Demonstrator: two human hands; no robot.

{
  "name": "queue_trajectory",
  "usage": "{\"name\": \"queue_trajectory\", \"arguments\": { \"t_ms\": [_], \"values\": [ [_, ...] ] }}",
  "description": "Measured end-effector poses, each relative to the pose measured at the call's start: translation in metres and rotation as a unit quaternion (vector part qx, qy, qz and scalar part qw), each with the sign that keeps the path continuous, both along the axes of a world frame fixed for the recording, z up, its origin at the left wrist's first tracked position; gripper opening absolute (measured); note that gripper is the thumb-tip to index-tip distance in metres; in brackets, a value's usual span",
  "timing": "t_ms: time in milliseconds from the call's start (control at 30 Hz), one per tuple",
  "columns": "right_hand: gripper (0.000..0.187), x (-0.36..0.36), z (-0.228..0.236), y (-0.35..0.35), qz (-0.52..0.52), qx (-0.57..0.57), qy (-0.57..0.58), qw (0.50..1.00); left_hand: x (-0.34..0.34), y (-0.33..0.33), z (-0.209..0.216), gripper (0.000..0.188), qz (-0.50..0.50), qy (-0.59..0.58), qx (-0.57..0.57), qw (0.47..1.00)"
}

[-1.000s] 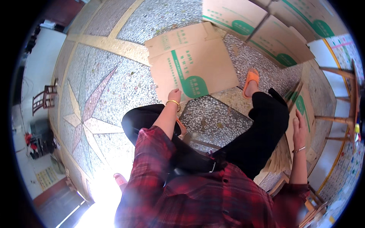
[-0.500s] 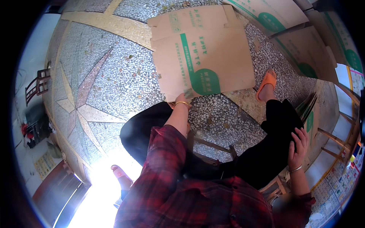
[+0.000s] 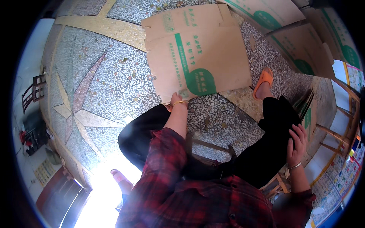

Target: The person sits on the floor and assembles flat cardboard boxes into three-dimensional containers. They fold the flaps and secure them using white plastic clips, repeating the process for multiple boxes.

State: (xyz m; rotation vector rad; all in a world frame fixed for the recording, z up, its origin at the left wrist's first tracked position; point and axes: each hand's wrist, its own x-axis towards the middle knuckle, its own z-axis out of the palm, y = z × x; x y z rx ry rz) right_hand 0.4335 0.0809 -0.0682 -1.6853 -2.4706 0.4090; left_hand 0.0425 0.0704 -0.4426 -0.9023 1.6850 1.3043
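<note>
A flattened brown cardboard carton (image 3: 205,57) with green print lies on the speckled stone floor in front of me. My left hand (image 3: 175,99), with a gold bangle on the wrist, reaches down to the carton's near left corner, fingers curled on its edge. My right hand (image 3: 296,141) lies on my right leg in black trousers, fingers apart, holding nothing. A stack of folded cartons (image 3: 308,111) stands on edge just beyond that knee.
More flattened cartons (image 3: 304,45) lie at the upper right. My right foot wears an orange sandal (image 3: 264,78). I sit on a wooden stool (image 3: 213,146). A wooden frame (image 3: 338,136) stands at the right, a small wooden chair (image 3: 33,91) far left.
The view has dipped forward, so the carton looks bigger and nearer. My left hand stays at its near corner. My right hand has slid from beside the stacked cartons onto my leg.
</note>
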Motion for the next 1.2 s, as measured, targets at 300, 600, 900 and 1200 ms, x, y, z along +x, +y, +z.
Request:
{"name": "queue_trajectory", "arguments": {
  "t_ms": [300,600,900,1200],
  "values": [
    [0.024,0.005,-0.006,-0.016,-0.006,0.005,0.018,1.000,-0.015,-0.023,-0.031,0.045,-0.036,0.014,-0.067,0.997],
    [0.024,0.005,-0.010,-0.004,0.007,-0.006,-0.001,1.000,-0.025,-0.014,-0.003,0.031,0.038,0.040,0.000,0.998],
    [0.023,-0.013,-0.008,0.007,0.025,-0.008,-0.014,1.000,-0.025,0.001,0.025,0.036,0.041,0.082,-0.142,0.986],
    [0.021,-0.025,0.001,0.001,0.021,0.020,-0.019,0.999,-0.030,-0.009,0.038,0.052,0.149,0.107,0.076,0.980]
  ]
}}
